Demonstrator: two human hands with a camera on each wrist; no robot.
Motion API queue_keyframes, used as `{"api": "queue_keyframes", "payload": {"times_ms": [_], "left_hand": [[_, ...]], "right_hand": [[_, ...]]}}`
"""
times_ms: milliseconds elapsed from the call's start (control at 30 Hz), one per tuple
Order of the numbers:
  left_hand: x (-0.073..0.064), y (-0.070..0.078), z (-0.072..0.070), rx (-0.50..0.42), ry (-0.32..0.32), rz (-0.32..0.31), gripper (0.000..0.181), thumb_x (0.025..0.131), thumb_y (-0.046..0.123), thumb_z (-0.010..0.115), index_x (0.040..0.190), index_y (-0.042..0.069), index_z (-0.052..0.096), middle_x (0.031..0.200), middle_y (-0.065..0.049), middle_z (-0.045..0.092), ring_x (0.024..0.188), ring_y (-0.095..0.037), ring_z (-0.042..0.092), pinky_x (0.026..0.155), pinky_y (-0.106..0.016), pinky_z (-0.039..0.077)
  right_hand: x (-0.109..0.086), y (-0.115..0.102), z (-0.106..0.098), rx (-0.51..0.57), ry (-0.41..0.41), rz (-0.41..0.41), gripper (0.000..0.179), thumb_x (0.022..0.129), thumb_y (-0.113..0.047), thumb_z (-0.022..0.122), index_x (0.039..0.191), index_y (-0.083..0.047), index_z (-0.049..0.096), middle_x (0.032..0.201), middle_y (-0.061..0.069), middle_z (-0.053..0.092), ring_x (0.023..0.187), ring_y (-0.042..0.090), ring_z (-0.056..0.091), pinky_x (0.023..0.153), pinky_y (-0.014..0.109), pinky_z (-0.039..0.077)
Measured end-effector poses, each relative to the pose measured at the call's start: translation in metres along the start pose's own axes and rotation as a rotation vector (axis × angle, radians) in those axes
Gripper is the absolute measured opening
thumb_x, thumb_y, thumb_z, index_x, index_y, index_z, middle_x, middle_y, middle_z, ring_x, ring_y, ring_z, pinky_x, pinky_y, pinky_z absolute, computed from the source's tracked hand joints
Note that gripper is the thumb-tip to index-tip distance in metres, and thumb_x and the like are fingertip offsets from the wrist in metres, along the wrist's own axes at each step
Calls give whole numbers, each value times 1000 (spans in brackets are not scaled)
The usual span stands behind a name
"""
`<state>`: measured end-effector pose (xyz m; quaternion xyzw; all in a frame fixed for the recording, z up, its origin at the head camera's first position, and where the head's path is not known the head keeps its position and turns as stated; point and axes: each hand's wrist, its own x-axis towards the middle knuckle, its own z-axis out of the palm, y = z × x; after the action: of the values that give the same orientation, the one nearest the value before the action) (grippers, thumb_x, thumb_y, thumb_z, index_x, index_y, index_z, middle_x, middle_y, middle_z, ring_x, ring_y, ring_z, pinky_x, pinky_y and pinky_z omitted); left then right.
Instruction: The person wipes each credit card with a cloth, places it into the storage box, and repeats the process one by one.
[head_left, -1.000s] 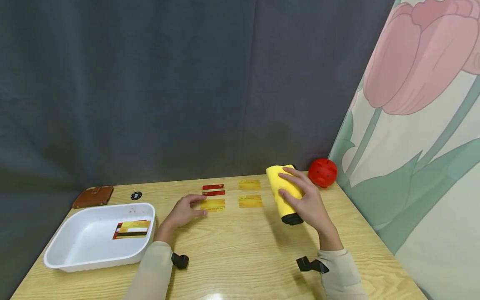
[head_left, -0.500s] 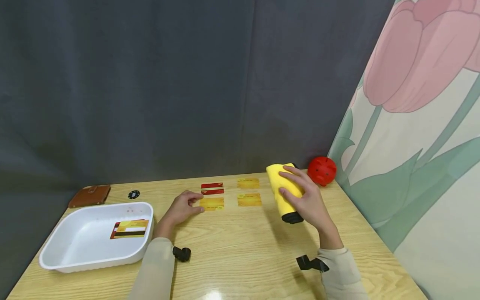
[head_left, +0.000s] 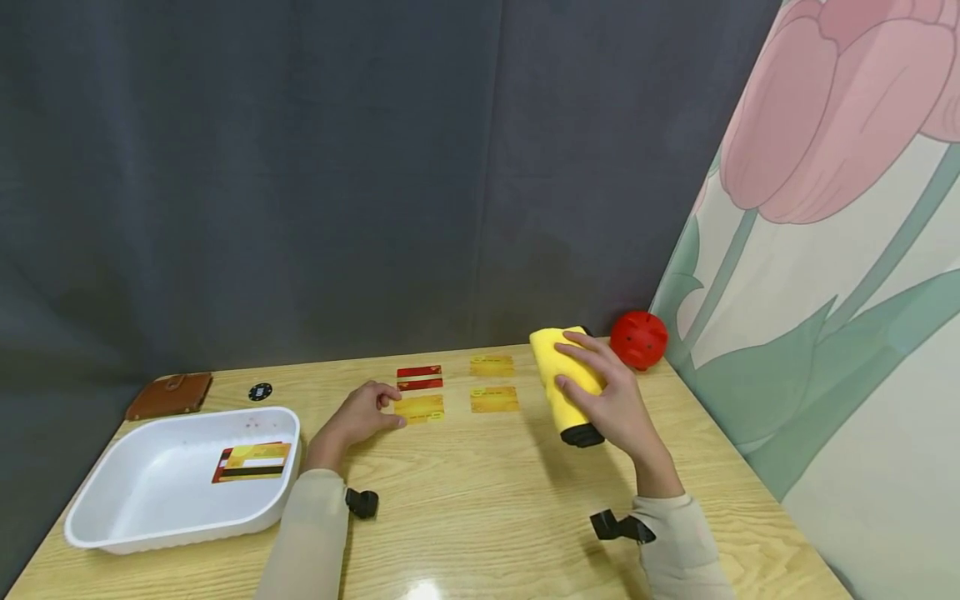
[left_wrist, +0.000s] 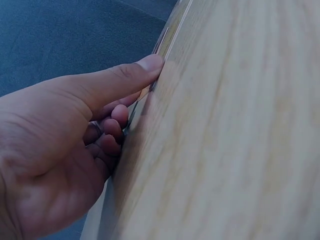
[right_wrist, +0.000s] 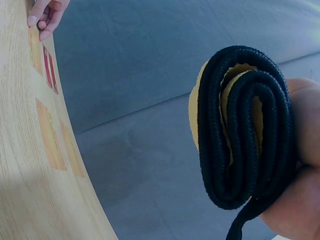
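Note:
My left hand (head_left: 365, 414) is at the left end of a gold card (head_left: 420, 408) lying on the table. Its thumb and index finger pinch the card's near and far edges, and the other fingers curl under the palm, as the left wrist view shows. Just behind lies a red card (head_left: 419, 377) with a pale stripe. Two more gold cards, a nearer one (head_left: 495, 399) and a farther one (head_left: 492, 366), lie to the right. Above the tabletop, my right hand (head_left: 617, 408) grips a folded yellow towel (head_left: 558, 375) with black edging (right_wrist: 210, 165), seen end-on in the right wrist view.
A white plastic basin (head_left: 161, 529) at left holds overlapping cards (head_left: 251, 462). Behind it sit a brown leather wallet (head_left: 169, 395) and a black round chip (head_left: 260, 392). A red piggy bank (head_left: 638, 340) stands at the back right corner, beside the flower-patterned wall.
The left index finger and thumb have drawn in closer around the gold card's end. The head view has shifted slightly. My right hand keeps its grip on the towel.

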<state>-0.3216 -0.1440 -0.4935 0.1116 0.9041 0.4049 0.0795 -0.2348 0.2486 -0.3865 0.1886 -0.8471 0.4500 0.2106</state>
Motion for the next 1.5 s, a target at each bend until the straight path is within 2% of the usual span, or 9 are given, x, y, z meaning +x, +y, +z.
{"api": "queue_keyframes", "payload": {"times_ms": [267,400,667,867,1033,1133,1233,1367,1500], "left_hand": [[-8,-10,2,-26,48,16,44,89,21,83,124,9,61,111,-8,56,93,-21,46,80,-35,42],[-10,-14,6,-119,87,64,44,89,15,82,126,7,58,104,-8,58,88,-18,48,77,-30,44],[-17,-12,14,-219,218,101,39,93,8,76,129,13,62,104,-9,66,88,-13,61,79,-25,52],[-24,4,19,-352,223,158,40,97,5,69,135,13,59,106,-14,61,80,-26,65,68,-24,53],[-35,19,18,-397,206,161,29,99,10,70,127,18,66,110,-13,61,90,-39,68,66,-30,56],[-43,27,15,-414,200,162,27,98,14,72,125,20,70,115,-12,62,94,-34,71,73,-34,60],[-52,35,9,-433,211,163,31,98,19,73,129,20,70,119,-12,66,96,-23,73,79,-30,61],[-64,46,1,-472,259,174,34,96,20,76,130,19,71,115,-13,74,97,-17,75,81,-20,59],[-72,57,-4,-510,317,215,36,93,15,79,128,14,72,119,-16,75,93,-9,75,80,-18,60]], "right_hand": [[2,0,3,7,-7,6,43,92,-10,78,133,-17,71,151,2,56,140,28,50,92,10,47],[4,0,4,3,-4,-13,42,92,-9,77,133,-15,70,151,5,56,139,32,50,91,9,47],[5,0,7,0,-25,15,43,93,-12,77,134,-18,70,152,1,55,139,28,51,90,11,48],[3,2,6,-21,-21,10,42,92,-11,77,134,-18,70,152,3,55,140,29,50,91,8,45],[4,1,10,-4,-40,-13,42,93,-12,77,134,-17,70,152,5,56,142,31,48,94,8,44],[5,-1,13,5,-37,-21,42,92,-11,78,133,-18,71,151,3,57,141,28,48,96,9,44],[6,-5,17,22,-43,-38,43,91,-10,78,133,-18,71,151,3,57,139,27,50,93,11,46],[6,-14,23,57,-63,-56,43,92,-10,78,134,-17,70,152,5,56,136,28,51,88,13,49],[9,-26,30,94,-75,-71,43,92,-9,77,134,-17,70,151,4,56,133,25,53,85,15,51]]}}
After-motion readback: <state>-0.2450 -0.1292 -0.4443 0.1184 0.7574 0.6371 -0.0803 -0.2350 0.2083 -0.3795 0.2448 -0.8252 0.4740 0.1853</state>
